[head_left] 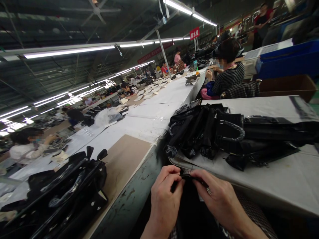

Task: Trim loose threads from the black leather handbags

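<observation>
Have thin black strip (186, 176) at 5 o'clock of view, between both hands. Pinching its 9 o'clock end with left hand (164, 194), thumb and fingertips closed down on it. Pinching its 3 o'clock end with right hand (216, 192), likewise closed; can't tell exact finger placement underneath. From there, see black material (190, 207) at 6 o'clock, black bags (195, 129) with plastic-wrapped handles at 1 on white-topped table (281, 186), more black goods (67, 202) at 9, brown board (127, 151) at 10.
</observation>
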`<state>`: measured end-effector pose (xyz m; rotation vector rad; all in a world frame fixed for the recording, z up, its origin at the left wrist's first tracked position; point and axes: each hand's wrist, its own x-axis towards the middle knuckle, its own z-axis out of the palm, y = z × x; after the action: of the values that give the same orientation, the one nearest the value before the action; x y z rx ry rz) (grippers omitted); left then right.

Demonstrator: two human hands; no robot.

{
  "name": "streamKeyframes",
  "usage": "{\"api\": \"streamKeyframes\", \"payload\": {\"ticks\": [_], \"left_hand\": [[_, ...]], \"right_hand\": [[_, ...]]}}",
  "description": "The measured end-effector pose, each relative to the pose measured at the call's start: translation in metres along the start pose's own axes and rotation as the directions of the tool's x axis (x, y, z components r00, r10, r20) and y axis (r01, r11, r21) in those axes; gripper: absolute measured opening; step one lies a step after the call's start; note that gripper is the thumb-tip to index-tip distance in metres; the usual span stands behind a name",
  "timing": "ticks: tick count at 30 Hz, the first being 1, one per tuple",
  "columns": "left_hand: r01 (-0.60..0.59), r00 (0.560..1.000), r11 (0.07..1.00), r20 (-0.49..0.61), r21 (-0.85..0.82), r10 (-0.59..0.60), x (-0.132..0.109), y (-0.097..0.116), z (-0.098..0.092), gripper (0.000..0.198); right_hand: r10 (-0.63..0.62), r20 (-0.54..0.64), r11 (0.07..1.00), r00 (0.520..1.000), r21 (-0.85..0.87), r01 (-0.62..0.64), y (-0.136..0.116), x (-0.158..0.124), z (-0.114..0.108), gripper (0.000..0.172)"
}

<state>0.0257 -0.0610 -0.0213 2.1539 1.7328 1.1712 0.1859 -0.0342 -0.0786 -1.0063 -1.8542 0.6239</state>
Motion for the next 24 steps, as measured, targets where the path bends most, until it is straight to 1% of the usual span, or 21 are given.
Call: {"api": "streamKeyframes", "payload": {"ticks": [2, 4, 7, 9, 12, 14, 17, 20, 24], "left_hand": [[-0.006, 0.999, 0.998, 0.037, -0.058, 0.008, 0.002, -0.001, -0.002, 0.017], [-0.011, 0.995, 0.996, 0.1, -0.093, 0.021, 0.004, -0.003, -0.005, 0.018], [0.004, 0.975, 0.993, 0.222, -0.118, 0.022, 0.007, -0.006, -0.01, 0.02], [0.025, 0.963, 0.99, 0.268, -0.141, 0.013, 0.008, -0.008, -0.013, 0.02], [0.024, 0.965, 0.986, 0.262, -0.166, 0.021, 0.01, -0.01, -0.015, 0.017], [-0.012, 0.965, 0.985, 0.256, -0.17, 0.056, 0.011, -0.013, -0.015, 0.016], [-0.085, 0.948, 0.982, 0.291, -0.167, 0.131, 0.012, -0.019, -0.014, 0.013], [-0.12, 0.937, 0.98, 0.308, -0.161, 0.165, 0.014, -0.022, -0.013, 0.013], [-0.119, 0.952, 0.974, 0.256, -0.195, 0.168, 0.016, -0.022, -0.011, 0.015]], "right_hand": [[0.004, 0.003, 1.0, 1.0, -0.007, -0.004, 0.0, 0.001, -0.002, 0.021], [0.014, 0.007, 1.0, 1.0, -0.009, -0.014, -0.001, 0.001, -0.003, 0.02], [0.038, 0.028, 0.999, 0.999, 0.004, -0.038, -0.001, 0.002, -0.004, 0.019], [0.05, 0.045, 0.999, 0.998, 0.017, -0.051, -0.002, 0.002, -0.004, 0.019], [0.06, 0.062, 0.998, 0.996, 0.031, -0.062, -0.002, 0.002, -0.004, 0.019], [0.055, 0.064, 0.998, 0.996, 0.032, -0.057, -0.001, 0.002, -0.003, 0.019], [0.068, 0.057, 0.997, 0.996, 0.044, -0.071, 0.002, 0.0, -0.003, 0.021], [0.089, 0.057, 0.994, 0.994, 0.064, -0.092, 0.005, -0.001, -0.003, 0.026], [0.099, 0.106, 0.99, 0.989, 0.089, -0.108, 0.007, -0.001, -0.004, 0.024]]}}
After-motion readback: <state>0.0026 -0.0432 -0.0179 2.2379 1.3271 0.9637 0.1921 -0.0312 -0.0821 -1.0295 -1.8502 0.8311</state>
